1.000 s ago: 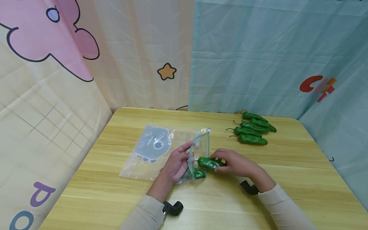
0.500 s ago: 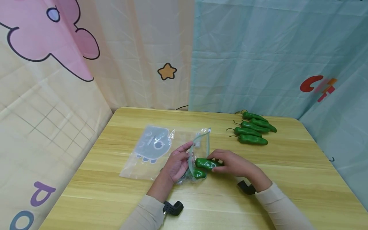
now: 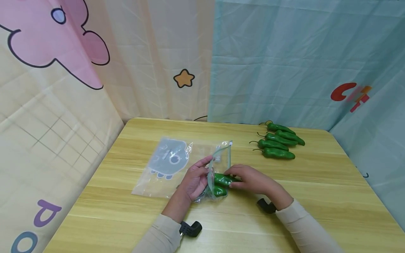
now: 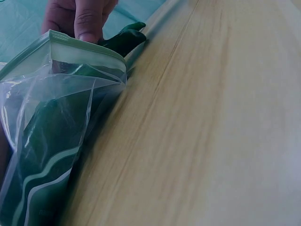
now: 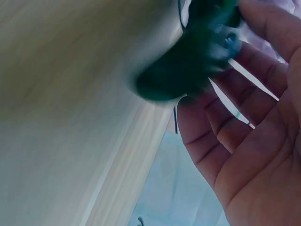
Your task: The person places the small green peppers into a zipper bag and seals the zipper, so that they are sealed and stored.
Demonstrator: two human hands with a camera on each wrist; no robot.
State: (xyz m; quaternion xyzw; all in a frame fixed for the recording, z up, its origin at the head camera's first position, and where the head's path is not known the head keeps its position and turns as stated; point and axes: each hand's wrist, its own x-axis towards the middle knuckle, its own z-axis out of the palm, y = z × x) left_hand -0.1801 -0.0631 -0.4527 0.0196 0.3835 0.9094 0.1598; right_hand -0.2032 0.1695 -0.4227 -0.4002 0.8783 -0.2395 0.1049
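Observation:
A clear zip bag [image 3: 139, 186] with a grey cartoon print lies on the table, its green-edged mouth facing right. My left hand [image 3: 194, 181] holds the bag's mouth apart, fingers at the near rim. One green pepper [image 3: 219, 191] is inside, near the opening; in the left wrist view, dark green fills the bag [image 4: 61, 108]. My right hand [image 3: 251, 179] pinches a second green pepper [image 3: 222, 179] by its tip end, the stem end inside the mouth. In the right wrist view this pepper [image 5: 178, 70] is blurred between thumb and fingers.
Several green peppers [image 3: 278, 153] lie in a group at the back right of the wooden table [image 3: 316, 196]. Printed curtains [image 3: 272, 63] stand along the table's back and sides. A black wrist camera [image 3: 191, 229] sits at the left cuff.
My right hand has moved left, carrying its pepper stem-first into the bag's mouth. The left hand and the bag have stayed in place.

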